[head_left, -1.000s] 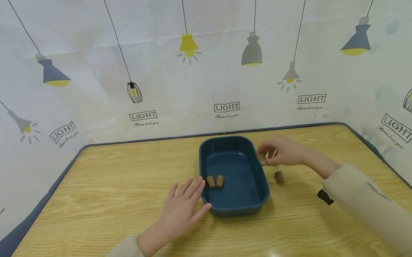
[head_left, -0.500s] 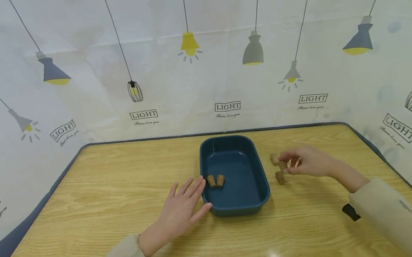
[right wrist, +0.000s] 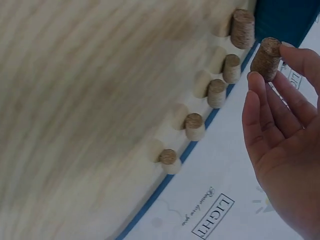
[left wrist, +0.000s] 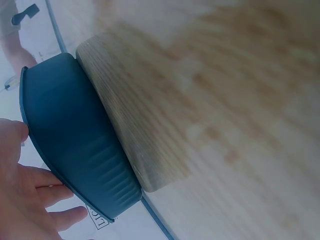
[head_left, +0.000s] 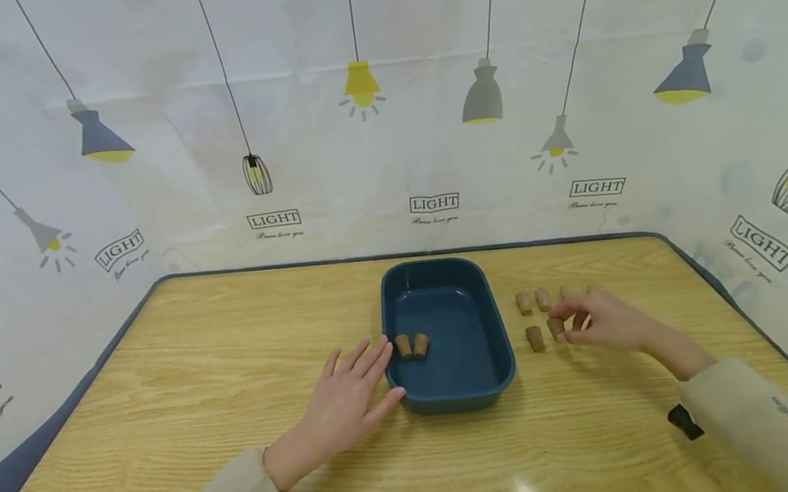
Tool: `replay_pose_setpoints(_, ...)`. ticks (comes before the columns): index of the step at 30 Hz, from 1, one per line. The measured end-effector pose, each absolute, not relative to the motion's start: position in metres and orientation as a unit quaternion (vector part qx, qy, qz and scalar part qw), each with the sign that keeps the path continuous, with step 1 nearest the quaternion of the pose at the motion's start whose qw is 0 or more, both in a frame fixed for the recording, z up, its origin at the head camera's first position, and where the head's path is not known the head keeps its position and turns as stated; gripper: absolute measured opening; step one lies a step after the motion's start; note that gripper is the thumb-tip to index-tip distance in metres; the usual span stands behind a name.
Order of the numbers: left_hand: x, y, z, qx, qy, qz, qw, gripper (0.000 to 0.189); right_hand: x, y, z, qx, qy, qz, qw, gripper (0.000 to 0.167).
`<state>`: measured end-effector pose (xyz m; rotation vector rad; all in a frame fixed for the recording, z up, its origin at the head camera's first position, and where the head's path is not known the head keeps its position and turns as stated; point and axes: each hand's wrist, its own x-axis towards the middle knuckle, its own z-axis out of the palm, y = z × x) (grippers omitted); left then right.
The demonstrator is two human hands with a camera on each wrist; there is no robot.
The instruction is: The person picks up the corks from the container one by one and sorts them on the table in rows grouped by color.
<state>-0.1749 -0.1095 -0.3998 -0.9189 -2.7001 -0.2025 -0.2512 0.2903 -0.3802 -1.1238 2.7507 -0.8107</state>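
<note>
In the head view, my left hand (head_left: 351, 396) lies with fingers spread at the left rim of a blue rectangular basin (head_left: 451, 399). The left wrist view shows its fingertips along the basin's rim. Two cork stoppers (head_left: 412, 346) stand inside the basin near its left wall. To the right of it, my right hand (head_left: 604, 321) pinches a tapered cork stopper (right wrist: 266, 59) between thumb and fingertips. Close to its left is another cork stopper (head_left: 534, 339) on the table. Behind stands a row of several cork stoppers (head_left: 524, 303), partly covered by the right hand in the head view.
A light wooden table (head_left: 233, 349) with a dark blue edge bears everything. Behind it hangs a pale backdrop (head_left: 327, 141) printed with lamps and lettering. Small black objects show by both sleeves, one black piece (head_left: 685, 421) under the right cuff.
My right hand has moved right, away from the basin's side, and now holds a cork beside the front one. More corks of the back row are visible. My left hand has stayed put.
</note>
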Motion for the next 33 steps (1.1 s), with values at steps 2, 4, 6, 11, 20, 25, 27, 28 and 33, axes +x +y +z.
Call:
replay_pose_setpoints(2, -0.175, -0.11, -0.399, -0.318, -0.935, -0.071, 0.138, 0.061, -0.252, 0.293, -0.386, -0.357, 0.895, -0.265, 0.031, 0.031)
replay_pose_setpoints(4, -0.175, -0.11, -0.399, -0.317, -0.936, -0.073, 0.136, 0.061, -0.253, 0.295, -0.392, -0.348, 0.899, -0.265, 0.034, 0.032)
replay_pose_setpoints(6, -0.175, -0.11, -0.399, -0.316, -0.936, -0.071, 0.134, 0.061, -0.252, 0.296, -0.395, -0.333, 0.904, -0.264, 0.037, 0.033)
replay_pose_setpoints(11, -0.175, -0.11, -0.4, -0.315, -0.937, -0.068, 0.136, 0.062, -0.25, 0.298, -0.397, -0.305, 0.915, -0.26, 0.044, 0.034)
replay_pose_setpoints(20, -0.176, -0.11, -0.401, -0.314, -0.937, -0.066, 0.137, 0.062, -0.252, 0.301, -0.405, -0.295, 0.913, -0.277, 0.045, 0.034)
replay_pose_setpoints(25, -0.176, -0.11, -0.401, -0.314, -0.937, -0.067, 0.139, 0.062, -0.252, 0.301, -0.408, -0.284, 0.916, -0.28, 0.047, 0.035)
replay_pose_setpoints(27, -0.176, -0.11, -0.401, -0.315, -0.937, -0.067, 0.14, 0.062, -0.252, 0.301, -0.408, -0.276, 0.917, -0.282, 0.05, 0.035)
replay_pose_setpoints(28, -0.175, -0.11, -0.401, -0.314, -0.936, -0.067, 0.14, 0.062, -0.252, 0.301, -0.408, -0.273, 0.918, -0.283, 0.052, 0.035)
replay_pose_setpoints(33, -0.175, -0.11, -0.4, -0.316, -0.936, -0.067, 0.14, 0.062, -0.252, 0.3, -0.406, -0.272, 0.919, -0.282, 0.051, 0.037)
